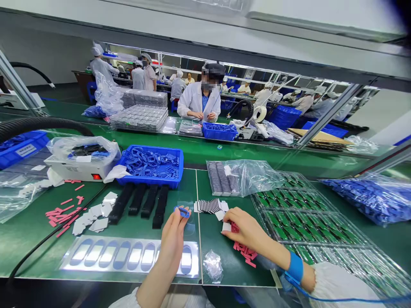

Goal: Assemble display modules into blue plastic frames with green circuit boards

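Blue frame [182, 211], small, is at yr 12 o'clock, right at the fingertips of yr L hand [172, 239]. That hand looks closed on it, w/ the frame pinched up top, clear of the green bench mat [212, 244]. A clear film piece [186, 222] stands just behind it.

Yr R hand [248, 235] is at about 1 o'clock, fingers part-closed, tips on a white square [226, 227]. Can't tell if it's gripping or only touching. Pink strips [244, 250] lie right under that hand, and a blue wrist strap [294, 267] w/ a thin wire is on that wrist.

Head view, around the hands: black-and-white strip stack [210, 206] at 12, just beyond the gap btwn yr hands. Black bars [138, 201] at 11, blue crate [181, 164] of blue frames past them. Oval-window sheet [128, 256] at 10 close in, w/ white squares [98, 216] and more pink pieces [64, 209] at 10 further out. Small clear bag [212, 266] near 12, close to you. Bag of grey strips [221, 177] at 12–1, trays of green boards [305, 218] at 2, bag of blue parts [369, 199] at 2–3.

Across the bench at 12, a co-worker [199, 100] in a white coat has both hands together at the bench edge.
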A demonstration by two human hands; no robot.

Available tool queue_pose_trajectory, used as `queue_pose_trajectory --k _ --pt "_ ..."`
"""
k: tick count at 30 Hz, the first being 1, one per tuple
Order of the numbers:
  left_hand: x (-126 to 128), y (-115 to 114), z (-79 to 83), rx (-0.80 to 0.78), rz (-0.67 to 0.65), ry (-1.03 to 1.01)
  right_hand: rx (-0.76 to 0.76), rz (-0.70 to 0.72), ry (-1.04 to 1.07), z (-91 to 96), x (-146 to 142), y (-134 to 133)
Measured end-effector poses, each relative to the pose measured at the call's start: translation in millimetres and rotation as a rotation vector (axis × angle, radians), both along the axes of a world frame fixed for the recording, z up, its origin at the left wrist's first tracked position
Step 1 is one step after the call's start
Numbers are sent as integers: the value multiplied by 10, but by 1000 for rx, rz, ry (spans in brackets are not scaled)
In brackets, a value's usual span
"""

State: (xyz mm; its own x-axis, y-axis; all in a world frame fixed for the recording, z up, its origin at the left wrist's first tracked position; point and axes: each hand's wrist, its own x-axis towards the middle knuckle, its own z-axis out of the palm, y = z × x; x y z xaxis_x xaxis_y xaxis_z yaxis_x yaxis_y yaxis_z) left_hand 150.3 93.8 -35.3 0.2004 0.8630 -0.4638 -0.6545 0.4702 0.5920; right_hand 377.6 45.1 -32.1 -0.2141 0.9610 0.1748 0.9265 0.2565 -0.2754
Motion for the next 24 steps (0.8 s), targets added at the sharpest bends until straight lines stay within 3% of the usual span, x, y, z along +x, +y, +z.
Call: queue_pose_trajectory --k 3,6,11,14,17,21,24 --pt "-13 10 -6 -12 -2 -1 71 -17 66 -21 39 33" --pt "-33 31 11 -21 1 -13 189 -114 129 53 308 77" --pt "-59 19 126 -29 -16 -67 409 -588 181 370 1370 168" --pt "-68 -75 199 -11 -51 -129 294 -709 160 438 1955 290" --pt "-99 -215 195 14 -99 -209 94 -638 134 333 2199 473" --pt "-170 -383 91 21 -190 -281 -117 -431 157 146 2169 780" --pt "-212 -463 37 31 -241 -301 -199 -299 201 111 2115 1026"
